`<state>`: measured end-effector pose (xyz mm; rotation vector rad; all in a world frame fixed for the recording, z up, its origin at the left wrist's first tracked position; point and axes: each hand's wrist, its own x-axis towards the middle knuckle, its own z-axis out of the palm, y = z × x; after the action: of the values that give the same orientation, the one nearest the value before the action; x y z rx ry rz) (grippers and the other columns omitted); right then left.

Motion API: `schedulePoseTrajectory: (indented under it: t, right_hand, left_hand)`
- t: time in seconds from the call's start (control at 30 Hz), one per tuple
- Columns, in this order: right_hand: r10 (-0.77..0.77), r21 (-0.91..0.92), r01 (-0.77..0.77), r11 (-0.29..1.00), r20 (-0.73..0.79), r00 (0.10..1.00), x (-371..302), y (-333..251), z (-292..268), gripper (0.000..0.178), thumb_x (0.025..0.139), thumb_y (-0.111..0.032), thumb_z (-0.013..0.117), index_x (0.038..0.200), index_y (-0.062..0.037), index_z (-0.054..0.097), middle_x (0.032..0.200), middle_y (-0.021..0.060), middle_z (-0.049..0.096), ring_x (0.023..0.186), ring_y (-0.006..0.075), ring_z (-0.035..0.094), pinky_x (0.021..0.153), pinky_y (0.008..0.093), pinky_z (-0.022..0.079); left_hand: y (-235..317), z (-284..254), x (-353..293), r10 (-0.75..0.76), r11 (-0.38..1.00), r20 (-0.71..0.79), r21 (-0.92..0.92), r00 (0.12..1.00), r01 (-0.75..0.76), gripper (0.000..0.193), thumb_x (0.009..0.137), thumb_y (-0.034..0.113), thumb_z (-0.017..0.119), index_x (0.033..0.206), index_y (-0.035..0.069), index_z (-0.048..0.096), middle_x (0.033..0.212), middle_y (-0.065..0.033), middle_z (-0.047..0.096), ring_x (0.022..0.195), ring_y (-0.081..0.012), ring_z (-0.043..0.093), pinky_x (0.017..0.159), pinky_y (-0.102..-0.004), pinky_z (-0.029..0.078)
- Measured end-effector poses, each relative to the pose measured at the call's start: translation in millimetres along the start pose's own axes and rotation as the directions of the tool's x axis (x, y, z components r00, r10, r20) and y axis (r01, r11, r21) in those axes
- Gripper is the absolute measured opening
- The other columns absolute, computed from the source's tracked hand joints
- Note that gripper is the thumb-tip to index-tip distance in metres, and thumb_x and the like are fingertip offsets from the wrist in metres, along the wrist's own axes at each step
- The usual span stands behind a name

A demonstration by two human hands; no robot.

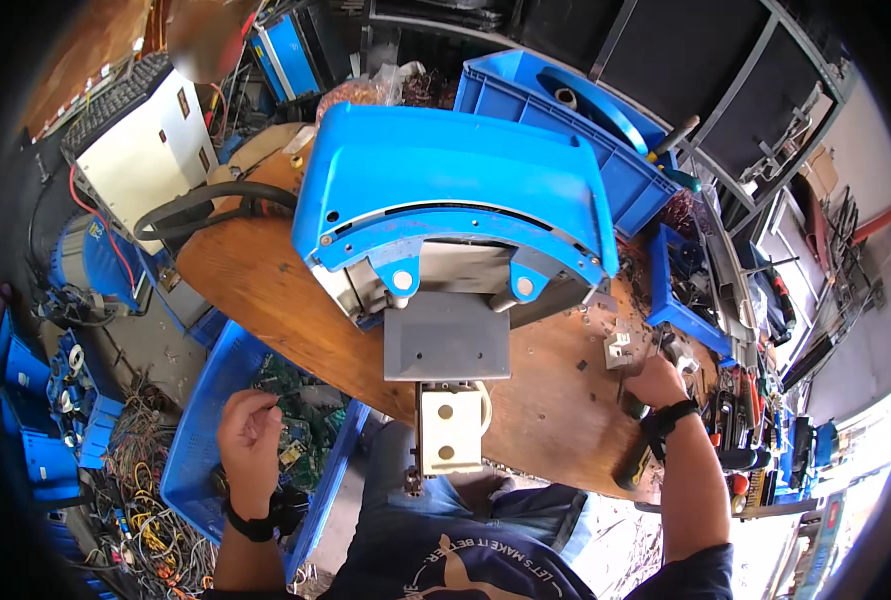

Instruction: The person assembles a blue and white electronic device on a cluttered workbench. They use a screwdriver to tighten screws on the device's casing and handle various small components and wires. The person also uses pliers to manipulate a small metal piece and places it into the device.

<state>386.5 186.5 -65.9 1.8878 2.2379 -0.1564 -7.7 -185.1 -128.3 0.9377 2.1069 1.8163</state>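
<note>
My left hand point(248, 440) is raised over a blue plastic basket point(187, 440) of green circuit boards point(310, 440). Its fingers are curled and pinched together; a small dark bit shows at the tips, too small to name. At the right side of the wooden table point(545, 400), my right hand point(657, 384) is closed low over the top, and what it grips is hidden. Close by are a small white part point(617, 350) and a yellow-and-black tool handle point(637, 466). Between my hands stands a big blue-covered machine point(455, 165), with a grey block point(447, 340) and a cream two-holed piece point(451, 432) toward me.
A blue crate point(605, 150) stands behind the machine, and a smaller blue tray point(677, 300) to the right. Various hand tools point(750, 400) crowd the right edge. Tangled wires point(150, 500) lie at lower left. A thick black cable point(205, 195) loops beside the machine.
</note>
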Motion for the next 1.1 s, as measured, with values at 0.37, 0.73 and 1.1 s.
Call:
schedulePoseTrajectory:
  t: [0.37,0.73,1.1]
  right_hand:
    - [0.079,-0.002,-0.079,0.997,0.104,0.991,-8.3,-51.0,-17.5,0.032,0.07,-0.028,0.066,0.09,-0.0044,0.073,0.087,0.0192,0.071,0.088,0.0345,0.069,0.081,0.0433,0.052]
    - [-0.057,-0.071,0.053,0.996,-0.058,0.997,24.7,-6.2,28.4,0.042,0.071,-0.037,0.071,0.091,-0.0006,0.071,0.088,0.0231,0.07,0.089,0.0376,0.069,0.083,0.0458,0.052]
    - [-0.021,-0.049,0.021,0.999,0.012,1.0,16.2,-4.4,4.7,0.028,0.07,-0.022,0.063,0.082,0.0033,0.069,0.084,0.0276,0.067,0.086,0.0415,0.067,0.08,0.0467,0.053]
  left_hand:
    - [-20.2,10.3,13.4,-0.06,0.998,-0.038,0.009,0.997,0.06,0.012,0.087,0.001,0.063,0.098,-0.003,0.062,0.105,-0.0076,0.057,0.079,-0.0099,0.05,0.069,-0.0241,0.042]
    - [-40.0,20.0,21.4,-0.136,0.989,-0.045,-0.061,0.99,0.133,0.017,0.093,0.013,0.062,0.106,0.0,0.061,0.097,-0.0038,0.059,0.069,-0.0078,0.052,0.058,-0.0225,0.038]
    - [-27.1,16.5,21.2,-0.086,0.995,-0.047,-0.051,0.995,0.084,0.017,0.09,0.001,0.06,0.106,-0.004,0.059,0.098,-0.007,0.057,0.073,-0.0101,0.052,0.066,-0.024,0.043]
